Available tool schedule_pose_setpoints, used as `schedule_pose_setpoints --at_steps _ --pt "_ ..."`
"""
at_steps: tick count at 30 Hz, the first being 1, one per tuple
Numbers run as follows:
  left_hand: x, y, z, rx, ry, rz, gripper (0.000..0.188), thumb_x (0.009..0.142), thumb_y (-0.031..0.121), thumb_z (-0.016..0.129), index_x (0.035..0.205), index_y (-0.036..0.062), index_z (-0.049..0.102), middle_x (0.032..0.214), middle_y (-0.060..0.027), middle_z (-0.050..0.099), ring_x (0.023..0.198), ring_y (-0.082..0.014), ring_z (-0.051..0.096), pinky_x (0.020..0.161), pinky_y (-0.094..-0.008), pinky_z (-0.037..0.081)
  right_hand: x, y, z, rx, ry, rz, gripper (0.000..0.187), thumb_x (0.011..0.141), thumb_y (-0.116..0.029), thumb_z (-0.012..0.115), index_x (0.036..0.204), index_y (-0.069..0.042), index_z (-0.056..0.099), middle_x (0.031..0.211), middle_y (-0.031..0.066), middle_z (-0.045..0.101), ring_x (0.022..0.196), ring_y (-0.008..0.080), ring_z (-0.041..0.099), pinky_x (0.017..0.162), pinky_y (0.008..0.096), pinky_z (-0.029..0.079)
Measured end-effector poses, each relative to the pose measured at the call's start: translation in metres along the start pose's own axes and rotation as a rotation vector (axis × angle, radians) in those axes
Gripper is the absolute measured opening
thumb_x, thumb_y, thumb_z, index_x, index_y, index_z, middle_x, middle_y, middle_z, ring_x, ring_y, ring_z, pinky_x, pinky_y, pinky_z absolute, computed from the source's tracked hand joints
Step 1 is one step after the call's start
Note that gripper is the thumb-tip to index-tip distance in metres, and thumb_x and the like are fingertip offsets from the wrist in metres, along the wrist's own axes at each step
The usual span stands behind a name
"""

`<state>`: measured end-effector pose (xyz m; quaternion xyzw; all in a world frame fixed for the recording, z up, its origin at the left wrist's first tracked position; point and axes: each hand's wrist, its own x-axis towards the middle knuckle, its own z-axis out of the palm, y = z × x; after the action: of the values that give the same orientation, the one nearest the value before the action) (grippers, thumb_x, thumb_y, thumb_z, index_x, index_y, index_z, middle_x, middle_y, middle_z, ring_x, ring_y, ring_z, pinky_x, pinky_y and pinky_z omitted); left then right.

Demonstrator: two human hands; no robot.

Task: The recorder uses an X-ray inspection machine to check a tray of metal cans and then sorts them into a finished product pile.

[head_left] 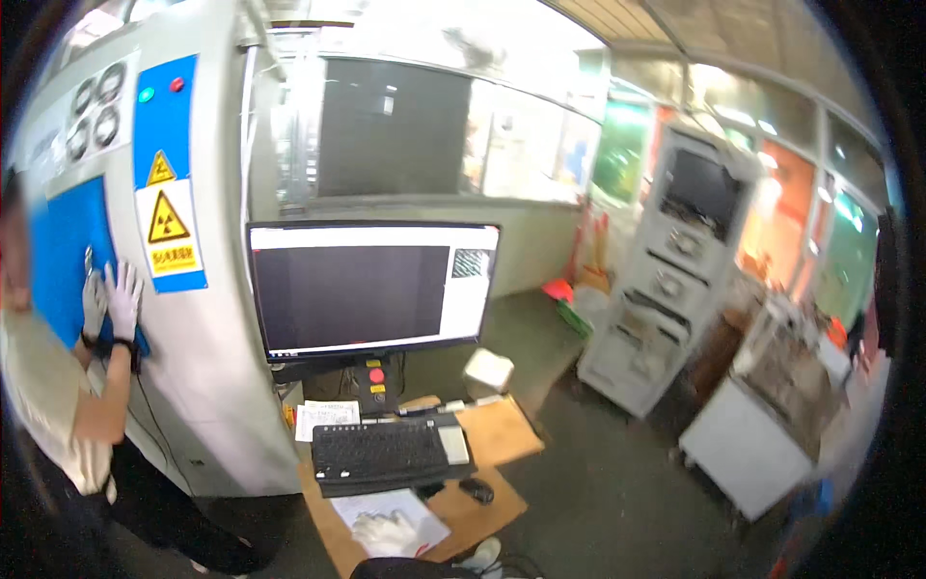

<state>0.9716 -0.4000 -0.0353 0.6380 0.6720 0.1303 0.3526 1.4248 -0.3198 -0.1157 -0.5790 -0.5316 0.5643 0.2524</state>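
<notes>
Paper, a white printed sheet (pixel 417 509), lay under our one visible hand, a white-gloved hand (pixel 384 533) resting flat and knuckles up on the sheet's near part at the front of the small brown wooden desk (pixel 502 434). We could not tell from the view whether this was our left or our right hand, since only the glove and a dark cuff showed at the lower edge; its fingers lay loosely curled and closed on nothing, and our other hand was out of sight. Just beyond the glove sat a black keyboard (pixel 381 452) with a pale strip at its right end, and just to the right of the fingers, a little farther out, lay a small black mouse (pixel 476 490). Beyond the keyboard rose a wide black-framed monitor (pixel 371 288) showing a dark window with white margins, and under it a red round button (pixel 376 375) sat on a dark post. Well to the left of our hand another person stood at a tall grey cabinet (pixel 207 318), both of that person's white-gloved hands (pixel 111 299) pressed flat against a blue panel (pixel 60 256) beside yellow triangular warning signs (pixel 168 220).
</notes>
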Motion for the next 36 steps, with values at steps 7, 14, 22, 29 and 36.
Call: schedule_pose_setpoints --at_steps 7,14,22,29,36 --pt "0.022 0.005 0.059 -0.021 -0.009 -0.288 0.033 0.094 0.031 0.062 0.116 0.012 0.078 0.128 -0.0137 0.071 0.13 -0.0261 0.057 0.106 -0.0471 0.046 0.102 -0.037 -0.034 -0.001 -0.275 -0.059 0.014 0.094 -0.019 0.068 0.099 -0.006 0.07 0.095 0.011 0.072 0.087 0.025 0.07 0.078 0.0424 0.056" --pt "-0.011 -0.006 0.181 -0.071 0.022 -0.578 0.034 0.095 0.034 0.063 0.119 0.0139 0.078 0.127 -0.013 0.072 0.125 -0.0254 0.062 0.103 -0.0445 0.049 0.161 -0.022 -0.007 -0.018 -0.627 -0.134 0.014 0.092 -0.02 0.069 0.093 -0.006 0.069 0.09 0.0106 0.071 0.084 0.0249 0.07 0.075 0.0435 0.056" --pt "-0.05 -0.017 0.326 0.039 -0.103 -0.727 0.036 0.096 0.037 0.064 0.121 0.016 0.078 0.126 -0.0121 0.074 0.119 -0.0247 0.067 0.099 -0.0416 0.053 0.124 0.044 -0.008 0.0 -0.891 -0.109 0.016 0.089 -0.02 0.071 0.086 -0.006 0.068 0.085 0.0101 0.07 0.079 0.0247 0.07 0.071 0.0447 0.056" --pt "-0.059 -0.043 0.39 -0.272 0.318 -0.088 0.044 0.093 0.045 0.062 0.12 0.0132 0.078 0.116 -0.013 0.076 0.109 -0.0313 0.069 0.095 -0.0447 0.053 0.055 0.143 -0.122 0.112 -0.81 -0.008 0.019 0.087 -0.021 0.073 0.079 -0.005 0.067 0.08 0.0096 0.069 0.076 0.0246 0.069 0.068 0.0457 0.055" --pt "-0.035 -0.047 0.314 -0.338 0.25 -0.305 0.028 0.092 0.022 0.07 0.114 0.0076 0.077 0.105 -0.0102 0.078 0.095 -0.0235 0.072 0.088 -0.0367 0.057 0.044 0.232 -0.238 0.27 -0.722 -0.071 0.022 0.086 -0.021 0.075 0.074 -0.005 0.066 0.075 0.0092 0.068 0.073 0.0245 0.069 0.065 0.0466 0.055"
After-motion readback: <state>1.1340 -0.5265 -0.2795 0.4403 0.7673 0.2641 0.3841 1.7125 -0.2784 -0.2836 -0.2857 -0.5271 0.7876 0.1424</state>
